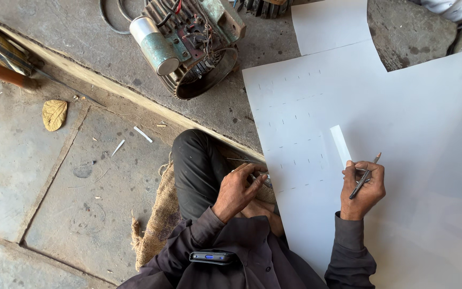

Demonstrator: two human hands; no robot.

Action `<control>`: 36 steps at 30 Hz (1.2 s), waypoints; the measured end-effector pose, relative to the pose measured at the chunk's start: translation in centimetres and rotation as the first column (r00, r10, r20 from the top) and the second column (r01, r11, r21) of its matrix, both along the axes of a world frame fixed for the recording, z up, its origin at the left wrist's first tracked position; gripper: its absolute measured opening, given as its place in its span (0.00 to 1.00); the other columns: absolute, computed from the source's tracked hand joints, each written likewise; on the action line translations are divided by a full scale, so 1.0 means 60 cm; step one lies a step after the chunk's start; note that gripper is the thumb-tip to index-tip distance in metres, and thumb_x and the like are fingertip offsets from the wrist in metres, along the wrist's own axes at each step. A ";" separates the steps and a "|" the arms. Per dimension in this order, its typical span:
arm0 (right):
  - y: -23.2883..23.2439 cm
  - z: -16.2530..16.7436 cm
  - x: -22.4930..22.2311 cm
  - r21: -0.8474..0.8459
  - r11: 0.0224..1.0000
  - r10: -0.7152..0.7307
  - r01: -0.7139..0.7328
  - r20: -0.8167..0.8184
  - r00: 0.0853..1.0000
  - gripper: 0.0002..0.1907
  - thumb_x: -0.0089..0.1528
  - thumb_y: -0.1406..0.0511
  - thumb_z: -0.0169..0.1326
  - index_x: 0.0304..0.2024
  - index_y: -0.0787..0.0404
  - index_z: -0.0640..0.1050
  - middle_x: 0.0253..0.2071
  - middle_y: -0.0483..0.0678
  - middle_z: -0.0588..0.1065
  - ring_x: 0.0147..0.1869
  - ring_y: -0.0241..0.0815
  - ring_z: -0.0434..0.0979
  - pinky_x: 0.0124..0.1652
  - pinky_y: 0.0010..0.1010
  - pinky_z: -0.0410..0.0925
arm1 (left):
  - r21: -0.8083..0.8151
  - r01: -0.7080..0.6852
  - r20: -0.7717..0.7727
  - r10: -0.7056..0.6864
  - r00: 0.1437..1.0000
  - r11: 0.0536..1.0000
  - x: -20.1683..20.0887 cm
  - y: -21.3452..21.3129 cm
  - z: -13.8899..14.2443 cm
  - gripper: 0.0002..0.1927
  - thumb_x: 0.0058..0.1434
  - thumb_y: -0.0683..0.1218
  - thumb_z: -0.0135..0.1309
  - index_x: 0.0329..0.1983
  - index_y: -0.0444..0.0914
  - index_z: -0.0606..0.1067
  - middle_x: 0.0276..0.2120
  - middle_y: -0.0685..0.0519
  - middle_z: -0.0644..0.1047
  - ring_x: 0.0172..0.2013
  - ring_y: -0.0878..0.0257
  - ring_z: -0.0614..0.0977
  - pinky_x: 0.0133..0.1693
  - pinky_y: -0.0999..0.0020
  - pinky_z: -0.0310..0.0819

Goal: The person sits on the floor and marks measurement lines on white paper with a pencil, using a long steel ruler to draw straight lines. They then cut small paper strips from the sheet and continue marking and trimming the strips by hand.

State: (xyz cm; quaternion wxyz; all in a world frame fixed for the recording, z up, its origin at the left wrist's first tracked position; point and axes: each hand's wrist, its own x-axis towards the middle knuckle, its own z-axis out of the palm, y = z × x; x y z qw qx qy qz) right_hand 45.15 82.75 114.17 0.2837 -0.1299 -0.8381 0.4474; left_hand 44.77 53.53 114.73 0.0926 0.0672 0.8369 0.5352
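Observation:
A large white sheet (402, 134) with faint pencil marks lies on the stone floor in front of me. My right hand (363, 188) rests on it, fingers closed around a dark pen (364, 176) and pinching the lower end of a narrow white paper strip (340, 143). My left hand (237, 188) sits near my knee at the sheet's left edge, fingers curled around a small object that I cannot make out.
An old electric motor (191, 45) with a capacitor and loose wires stands at the top on a raised stone ledge (108, 85). A burlap sack (159, 219) lies under my leg. A dry leaf (54, 114) and paper scraps (142, 134) dot the floor at left.

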 end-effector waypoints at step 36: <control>-0.012 -0.010 -0.062 0.569 0.662 0.410 -0.488 0.270 0.871 0.09 0.65 0.66 0.56 0.41 0.60 0.68 0.60 0.51 0.78 0.66 0.55 0.70 0.62 0.46 0.63 | -0.545 0.148 -0.426 -0.424 0.799 0.825 -0.107 0.127 -0.059 0.32 0.67 0.62 0.47 0.72 0.50 0.63 0.70 0.49 0.64 0.69 0.51 0.64 0.63 0.40 0.57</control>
